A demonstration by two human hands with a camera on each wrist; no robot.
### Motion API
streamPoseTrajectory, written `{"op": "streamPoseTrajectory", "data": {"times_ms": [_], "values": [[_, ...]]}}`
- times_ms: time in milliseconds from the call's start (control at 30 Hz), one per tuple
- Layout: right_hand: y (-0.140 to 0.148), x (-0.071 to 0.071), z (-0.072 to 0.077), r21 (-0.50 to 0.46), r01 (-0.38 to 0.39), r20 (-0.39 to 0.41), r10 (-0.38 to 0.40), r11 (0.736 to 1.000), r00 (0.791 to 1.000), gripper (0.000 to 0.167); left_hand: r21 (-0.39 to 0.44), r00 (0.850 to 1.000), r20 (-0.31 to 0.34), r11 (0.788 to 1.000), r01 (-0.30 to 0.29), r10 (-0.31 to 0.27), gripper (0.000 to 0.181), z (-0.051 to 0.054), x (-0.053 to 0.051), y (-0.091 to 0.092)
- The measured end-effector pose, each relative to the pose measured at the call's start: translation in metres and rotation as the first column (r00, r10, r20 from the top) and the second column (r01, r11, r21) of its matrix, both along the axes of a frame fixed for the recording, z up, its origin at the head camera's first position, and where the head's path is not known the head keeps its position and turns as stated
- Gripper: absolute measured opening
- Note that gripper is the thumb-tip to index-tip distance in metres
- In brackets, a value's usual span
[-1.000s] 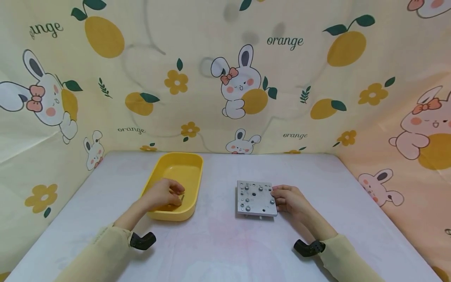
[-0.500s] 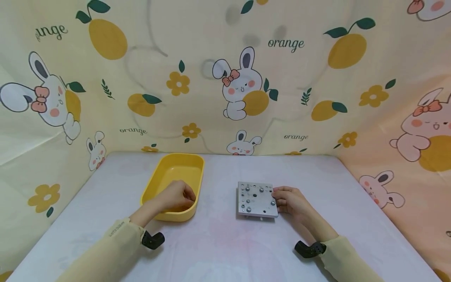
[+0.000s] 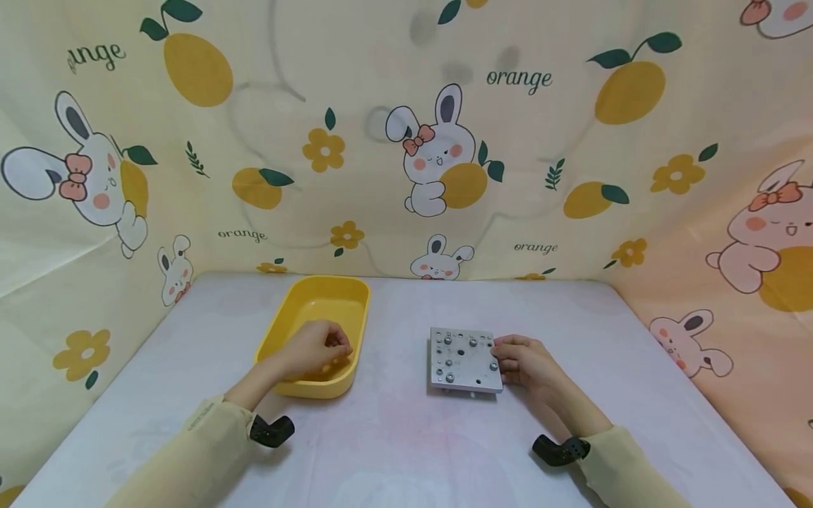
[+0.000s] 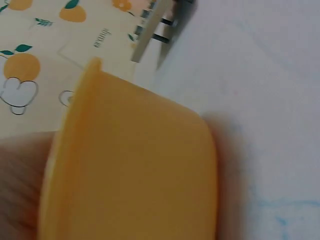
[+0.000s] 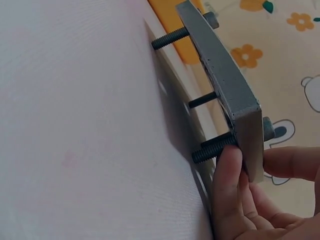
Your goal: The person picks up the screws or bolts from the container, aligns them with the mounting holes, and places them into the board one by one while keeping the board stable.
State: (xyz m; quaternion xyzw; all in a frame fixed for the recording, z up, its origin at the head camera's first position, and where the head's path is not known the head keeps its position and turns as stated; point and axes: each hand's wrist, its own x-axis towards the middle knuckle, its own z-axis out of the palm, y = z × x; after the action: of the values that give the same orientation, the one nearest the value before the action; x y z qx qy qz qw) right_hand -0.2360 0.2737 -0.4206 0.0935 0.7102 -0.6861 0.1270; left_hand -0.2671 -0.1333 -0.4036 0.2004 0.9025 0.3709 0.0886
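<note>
My left hand (image 3: pixel 312 349) is over the near part of the yellow tray (image 3: pixel 320 389), its fingers curled together; whether they pinch anything is hidden. Small pieces lie in the tray below the fingers, too unclear to name. With thumb and fingers, my right hand (image 3: pixel 530 363) grips the right edge of a square metal plate (image 3: pixel 461 368). The plate has several holes, and bolts sit in some of them. In the right wrist view, threaded bolt ends stick out beneath the plate (image 5: pixel 220 65), and the right hand (image 5: pixel 265 200) holds its near corner.
The white table (image 3: pixel 394 444) spans the area between and around the tray and plate. Behind it and at both sides hangs a printed cloth (image 3: pixel 368 63). In the left wrist view the tray's outer wall (image 4: pixel 140 160) covers much of the left hand.
Inside the tray, my left hand has shifted to the right from its earlier place, then lifted slightly. The right hand keeps its grip, and the plate stays where it was.
</note>
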Motion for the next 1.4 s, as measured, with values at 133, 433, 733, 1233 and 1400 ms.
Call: {"op": "streamPoseTrajectory", "data": {"times_ms": [133,433,733,1233,1400], "values": [[-0.001,0.001,0.001,-0.001,0.031,0.003,-0.031,1.000,1.000,0.042,0.113,0.998,-0.033,0.992,-0.050,0.054,0.010,0.009,0.003,0.001],[-0.003,0.002,0.001,-0.011,0.059,0.012,-0.059,0.998,0.998,0.048,0.406,0.980,-0.035,0.899,-0.166,0.196,0.025,0.035,0.018,0.010],[-0.001,0.000,0.000,-0.001,0.053,0.010,-0.053,0.999,0.999,0.048,0.552,0.983,-0.169,0.833,0.037,0.069,0.015,0.051,0.057,0.074],[-0.001,-0.001,0.000,0.002,0.045,0.008,-0.045,0.999,0.999,0.049,0.493,0.981,-0.164,0.870,-0.012,0.106,0.014,-0.002,0.037,0.149],[0.000,0.000,-0.003,-0.026,0.028,-0.007,-0.028,0.999,1.000,0.050,0.477,0.978,-0.154,0.877,-0.051,0.141,0.013,-0.017,0.031,0.150]]}}
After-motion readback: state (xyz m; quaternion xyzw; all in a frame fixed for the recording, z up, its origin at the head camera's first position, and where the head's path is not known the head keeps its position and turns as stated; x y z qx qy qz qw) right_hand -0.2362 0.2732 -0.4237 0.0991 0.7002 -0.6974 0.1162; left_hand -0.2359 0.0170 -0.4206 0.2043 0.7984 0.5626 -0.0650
